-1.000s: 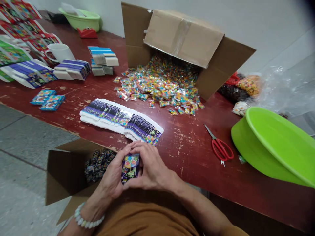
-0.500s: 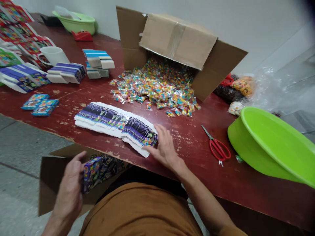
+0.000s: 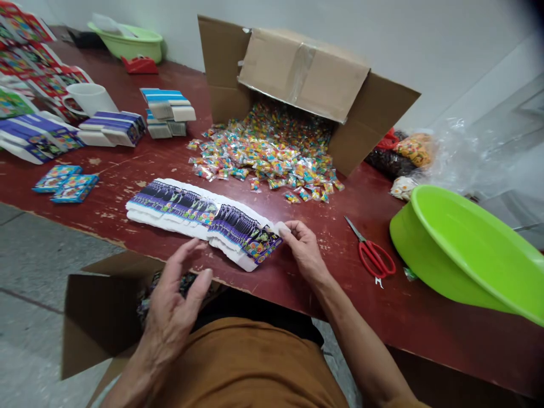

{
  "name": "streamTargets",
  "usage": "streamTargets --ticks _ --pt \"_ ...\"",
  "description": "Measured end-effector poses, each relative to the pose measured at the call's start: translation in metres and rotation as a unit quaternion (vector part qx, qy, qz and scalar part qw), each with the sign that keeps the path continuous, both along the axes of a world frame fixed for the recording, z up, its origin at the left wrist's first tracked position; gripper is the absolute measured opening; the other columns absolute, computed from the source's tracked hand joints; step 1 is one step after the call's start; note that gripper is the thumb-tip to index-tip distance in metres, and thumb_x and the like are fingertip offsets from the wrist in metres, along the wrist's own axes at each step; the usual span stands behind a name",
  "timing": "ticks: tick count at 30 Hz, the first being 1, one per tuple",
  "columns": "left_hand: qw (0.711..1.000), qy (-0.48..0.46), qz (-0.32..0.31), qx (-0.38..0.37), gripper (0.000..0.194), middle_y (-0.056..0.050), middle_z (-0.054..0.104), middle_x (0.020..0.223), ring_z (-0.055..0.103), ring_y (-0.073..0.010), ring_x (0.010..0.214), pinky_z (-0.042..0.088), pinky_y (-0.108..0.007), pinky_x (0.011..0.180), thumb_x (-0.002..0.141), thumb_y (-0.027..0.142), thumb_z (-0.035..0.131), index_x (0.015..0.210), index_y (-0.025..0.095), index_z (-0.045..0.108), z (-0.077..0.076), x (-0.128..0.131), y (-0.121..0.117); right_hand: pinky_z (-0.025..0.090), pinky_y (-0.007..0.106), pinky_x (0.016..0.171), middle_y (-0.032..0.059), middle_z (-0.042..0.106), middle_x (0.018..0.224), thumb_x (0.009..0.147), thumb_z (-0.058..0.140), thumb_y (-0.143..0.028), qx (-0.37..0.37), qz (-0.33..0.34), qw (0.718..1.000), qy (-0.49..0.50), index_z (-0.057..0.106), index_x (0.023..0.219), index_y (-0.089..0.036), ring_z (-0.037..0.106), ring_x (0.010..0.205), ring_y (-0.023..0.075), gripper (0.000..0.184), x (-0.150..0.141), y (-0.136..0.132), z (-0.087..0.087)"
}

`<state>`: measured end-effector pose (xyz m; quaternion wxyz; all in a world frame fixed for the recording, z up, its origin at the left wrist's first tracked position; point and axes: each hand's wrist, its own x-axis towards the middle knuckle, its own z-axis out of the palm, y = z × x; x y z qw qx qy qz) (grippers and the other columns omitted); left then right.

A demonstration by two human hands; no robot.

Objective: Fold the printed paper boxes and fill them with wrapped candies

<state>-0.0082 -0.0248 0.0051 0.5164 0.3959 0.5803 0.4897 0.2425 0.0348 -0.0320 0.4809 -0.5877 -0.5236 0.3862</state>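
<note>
My right hand point(image 3: 302, 248) pinches the near end of a fanned row of flat purple box blanks point(image 3: 199, 218) lying on the red table point(image 3: 323, 266), lifting the topmost blank point(image 3: 263, 245) by its edge. My left hand point(image 3: 172, 309) hovers open and empty, fingers spread, just over the table's near edge, above an open cardboard box point(image 3: 97, 309) on the floor with several dark folded boxes inside. A pile of small colourful candy packets point(image 3: 267, 156) spills from a big carton point(image 3: 306, 85) lying on its side behind the blanks.
Red scissors point(image 3: 372, 255) lie right of my right hand. A green basin point(image 3: 471, 249) leans at the right edge. Stacks of flat blanks point(image 3: 113, 127), a white mug point(image 3: 87, 99), small blue boxes point(image 3: 66, 184) and another green basin point(image 3: 127, 41) stand at the left and back.
My left hand has let go of the folded purple box over the floor carton and come back up empty. My right hand reached to the row of blanks and pinched the nearest one.
</note>
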Motion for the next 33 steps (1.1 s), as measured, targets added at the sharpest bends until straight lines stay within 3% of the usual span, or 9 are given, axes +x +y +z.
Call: streamTargets --ticks 3,6,9,14,17,21,26,30,33 --pt "0.979 -0.105 -0.157 -0.071 0.059 -0.009 0.073 0.116 0.064 -0.0294 0.115 0.050 -0.034 0.095 0.075 0.053 0.078 0.125 0.024 0.065 0.009 0.018 0.004 0.050 0.027 0.074 -0.0002 0.066 0.083 0.084 0.069 -0.042 -0.023 0.100 0.985 0.141 0.063 0.089 -0.020 0.060 0.074 0.0133 0.023 -0.006 -0.015 0.028" --pt "0.893 -0.246 -0.332 -0.179 0.060 -0.013 0.077 0.100 0.072 -0.0301 0.093 0.054 -0.036 0.082 0.072 0.059 0.078 0.114 0.017 0.070 0.015 0.031 0.002 0.049 0.024 0.069 -0.0019 0.065 0.080 0.082 0.075 -0.041 -0.056 0.176 0.958 0.220 0.065 0.090 -0.021 0.058 0.070 0.0116 0.023 -0.019 -0.029 0.045" --pt "0.856 -0.295 -0.386 -0.178 0.057 -0.010 0.077 0.088 0.074 -0.0258 0.079 0.054 -0.033 0.076 0.069 0.054 0.083 0.109 0.015 0.071 0.014 0.036 -0.002 0.048 0.023 0.062 -0.0022 0.064 0.080 0.082 0.075 -0.040 -0.084 0.216 0.938 0.259 0.066 0.095 -0.023 0.056 0.065 0.0107 0.024 -0.031 -0.035 0.047" --pt "0.918 -0.209 -0.305 -0.145 0.036 -0.003 0.072 0.067 0.070 -0.0183 0.059 0.053 -0.028 0.065 0.071 0.045 0.084 0.085 0.014 0.071 0.009 0.039 -0.007 0.051 0.021 0.063 0.0000 0.067 0.089 0.085 0.074 -0.038 -0.092 0.226 0.914 0.324 0.065 0.106 -0.023 0.059 0.071 0.0102 0.027 -0.039 -0.035 0.040" --pt "0.958 -0.147 -0.222 -0.110 0.031 -0.002 0.071 0.062 0.067 -0.0158 0.053 0.054 -0.028 0.061 0.073 0.041 0.083 0.078 0.014 0.069 0.008 0.043 -0.008 0.052 0.022 0.061 0.0015 0.067 0.101 0.078 0.081 -0.037 -0.103 0.214 0.910 0.339 0.061 0.116 -0.025 0.062 0.070 0.0099 0.045 -0.042 -0.039 0.038" --pt "0.971 -0.141 -0.171 -0.094 0.029 -0.001 0.072 0.061 0.066 -0.0163 0.054 0.055 -0.028 0.059 0.073 0.039 0.082 0.083 0.015 0.069 0.001 0.045 -0.006 0.048 0.024 0.048 -0.0035 0.063 0.069 0.080 0.076 -0.047 -0.137 0.248 0.909 0.307 0.062 0.102 -0.021 0.056 0.048 0.0100 0.037 -0.047 -0.046 0.034" --pt "0.987 -0.075 -0.140 -0.042 0.042 -0.005 0.078 0.097 0.073 -0.0198 0.088 0.058 -0.027 0.078 0.077 0.040 0.080 0.109 0.017 0.066 -0.010 0.043 -0.003 0.045 0.022 0.057 -0.0011 0.061 0.070 0.085 0.068 -0.047 -0.030 0.099 0.984 0.144 0.063 0.076 -0.016 0.055 0.062 0.0106 0.032 -0.048 -0.045 0.033" --pt "0.993 -0.091 -0.064 0.050 0.066 -0.005 0.078 0.107 0.076 -0.0220 0.093 0.061 -0.029 0.076 0.074 0.034 0.084 0.128 0.025 0.047 -0.010 0.043 -0.009 0.046 0.023 0.061 -0.0015 0.062 0.076 0.085 0.067 -0.041 -0.039 0.085 0.985 0.146 0.063 0.095 -0.018 0.055 0.065 0.0115 0.025 -0.048 -0.042 0.028" --pt "0.994 -0.051 -0.068 0.062 0.062 -0.007 0.077 0.115 0.075 -0.0210 0.097 0.061 -0.026 0.079 0.078 0.031 0.081 0.131 0.026 0.049 -0.010 0.044 -0.014 0.046 0.023 0.063 -0.0029 0.061 0.078 0.084 0.070 -0.037 -0.018 0.075 0.979 0.189 0.058 0.111 -0.022 0.055 0.067 0.0115 0.033 -0.053 -0.044 0.020"
